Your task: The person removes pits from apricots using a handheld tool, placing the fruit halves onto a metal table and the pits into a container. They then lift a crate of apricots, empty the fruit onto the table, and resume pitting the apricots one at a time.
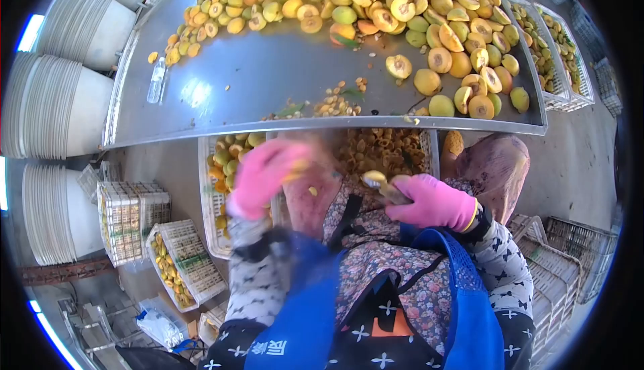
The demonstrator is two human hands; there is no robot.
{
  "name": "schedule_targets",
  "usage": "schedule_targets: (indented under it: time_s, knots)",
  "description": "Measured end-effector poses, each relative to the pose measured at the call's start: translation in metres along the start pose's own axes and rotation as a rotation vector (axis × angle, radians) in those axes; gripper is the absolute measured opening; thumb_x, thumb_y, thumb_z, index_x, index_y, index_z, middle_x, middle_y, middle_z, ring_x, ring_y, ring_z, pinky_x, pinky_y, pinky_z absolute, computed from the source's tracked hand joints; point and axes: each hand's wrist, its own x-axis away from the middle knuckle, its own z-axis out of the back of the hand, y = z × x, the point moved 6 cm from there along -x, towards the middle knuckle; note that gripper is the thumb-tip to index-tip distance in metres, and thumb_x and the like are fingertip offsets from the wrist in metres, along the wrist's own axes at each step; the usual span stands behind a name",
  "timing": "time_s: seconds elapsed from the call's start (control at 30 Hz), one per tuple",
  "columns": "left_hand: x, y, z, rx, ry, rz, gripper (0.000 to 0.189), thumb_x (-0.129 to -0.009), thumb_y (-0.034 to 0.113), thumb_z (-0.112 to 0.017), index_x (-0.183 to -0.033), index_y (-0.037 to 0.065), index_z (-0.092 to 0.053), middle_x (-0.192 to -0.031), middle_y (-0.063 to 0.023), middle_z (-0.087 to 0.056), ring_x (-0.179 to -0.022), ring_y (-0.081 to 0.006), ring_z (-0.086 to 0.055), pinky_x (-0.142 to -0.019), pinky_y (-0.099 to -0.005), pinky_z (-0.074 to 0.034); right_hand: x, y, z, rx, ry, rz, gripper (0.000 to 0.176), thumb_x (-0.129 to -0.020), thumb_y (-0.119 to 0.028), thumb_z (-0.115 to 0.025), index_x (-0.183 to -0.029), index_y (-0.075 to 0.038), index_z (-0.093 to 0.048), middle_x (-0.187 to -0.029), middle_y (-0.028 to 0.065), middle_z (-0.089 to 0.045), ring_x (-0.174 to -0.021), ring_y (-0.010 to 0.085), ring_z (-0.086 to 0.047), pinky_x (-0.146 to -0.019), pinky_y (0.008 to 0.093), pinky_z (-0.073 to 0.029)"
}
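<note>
My right hand [433,202], in a pink glove, is closed around the handle of a small tool [394,192] with a metal end. A yellowish piece sits at that metal end, too small to make out well. My left hand [268,172], also pink-gloved, is blurred by motion over the left crate, with something yellow near its fingertips. Cut and whole yellow-green fruit [402,8] lies heaped on the metal table [268,81]. Small seeds or bits [335,101] form a pile near its front edge.
Below the table edge stand a crate of fruit halves [206,202] and a crate of brown pits [382,148]. A clear bottle [156,81] lies on the table's left. Stacked white tubs [50,105] and more crates [134,219] stand left; other crates [553,262] are right.
</note>
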Motion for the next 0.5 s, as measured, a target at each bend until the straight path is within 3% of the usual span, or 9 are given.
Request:
schedule_targets:
  time_s: [0.03,0.07,0.17,0.23,0.27,0.37,0.4,0.5]
  knots:
    - [0.012,0.004,0.034,-0.29,0.272,0.035,0.027,-0.094,0.015,-0.064,-0.114,-0.003,-0.065,-0.104,-0.0108,-0.069,-0.091,-0.0143,-0.067,-0.075,-0.0263,-0.056,0.0,0.015,0.008,0.138,0.04,0.059,0.026,-0.085,-0.028,-0.068,-0.09,-0.004,-0.059,-0.072,0.0133,-0.062,-0.058,0.0267,-0.063,-0.054,0.037,-0.05]
    - [0.019,0.002,0.065,-0.405,0.33,-0.085,0.029,-0.094,0.014,-0.064,-0.118,-0.001,-0.064,-0.11,-0.0104,-0.068,-0.102,-0.0158,-0.065,-0.084,-0.028,-0.054,0.002,0.028,0.015,0.273,0.079,0.113,0.028,-0.085,-0.03,-0.068,-0.089,-0.004,-0.058,-0.074,0.0155,-0.063,-0.061,0.0293,-0.064,-0.056,0.0394,-0.051]
    - [0.005,0.032,0.056,-0.439,0.55,-0.289,0.028,-0.094,0.015,-0.064,-0.118,0.001,-0.066,-0.115,-0.0099,-0.067,-0.109,-0.0171,-0.062,-0.091,-0.0284,-0.051,-0.008,0.051,0.037,0.703,0.345,0.287,0.031,-0.084,-0.032,-0.067,-0.09,-0.002,-0.059,-0.076,0.0177,-0.064,-0.071,0.0319,-0.067,-0.062,0.044,-0.052]
    - [-0.041,0.028,0.02,-0.352,0.349,-0.394,0.032,-0.096,0.02,-0.063,-0.123,0.004,-0.064,-0.114,-0.0087,-0.067,-0.1,-0.0155,-0.064,-0.081,-0.0252,-0.051,-0.001,0.044,0.075,0.466,0.513,0.084,0.028,-0.083,-0.029,-0.067,-0.088,-0.003,-0.059,-0.072,0.0171,-0.062,-0.069,0.0309,-0.066,-0.061,0.0424,-0.051]
    - [-0.071,0.028,-0.004,-0.289,0.24,-0.333,0.032,-0.098,0.022,-0.06,-0.125,0.006,-0.063,-0.114,-0.0074,-0.068,-0.092,-0.0141,-0.065,-0.07,-0.0226,-0.052,0.011,0.02,0.085,0.303,0.507,0.072,0.026,-0.083,-0.027,-0.067,-0.086,-0.003,-0.058,-0.07,0.0178,-0.061,-0.069,0.033,-0.064,-0.061,0.0419,-0.05]
    - [-0.142,0.036,-0.075,-0.399,0.146,-0.061,0.048,-0.093,0.036,-0.065,-0.13,0.005,-0.059,-0.116,-0.0083,-0.067,-0.083,-0.017,-0.066,-0.078,-0.0254,-0.05,0.04,0.017,0.095,0.318,0.403,0.02,0.025,-0.083,-0.027,-0.068,-0.087,-0.004,-0.058,-0.07,0.0183,-0.06,-0.069,0.0347,-0.063,-0.062,0.0418,-0.049]
    - [-0.164,0.038,-0.093,-0.38,0.135,0.04,0.053,-0.091,0.039,-0.067,-0.131,0.005,-0.058,-0.117,-0.0096,-0.066,-0.08,-0.0193,-0.066,-0.082,-0.0276,-0.05,0.05,0.021,0.091,0.394,0.357,0.014,0.026,-0.084,-0.028,-0.068,-0.09,-0.005,-0.058,-0.077,0.0183,-0.061,-0.078,0.0391,-0.062,-0.07,0.0475,-0.048]
    - [-0.246,0.005,-0.132,-0.926,0.054,-0.196,0.058,-0.084,0.036,-0.074,-0.132,0.006,-0.058,-0.113,-0.0127,-0.067,-0.076,-0.0253,-0.066,-0.09,-0.0335,-0.048,0.061,0.046,0.074,0.433,0.35,0.012,0.026,-0.084,-0.027,-0.067,-0.093,-0.005,-0.058,-0.078,0.0188,-0.062,-0.079,0.0397,-0.062,-0.07,0.0483,-0.049]
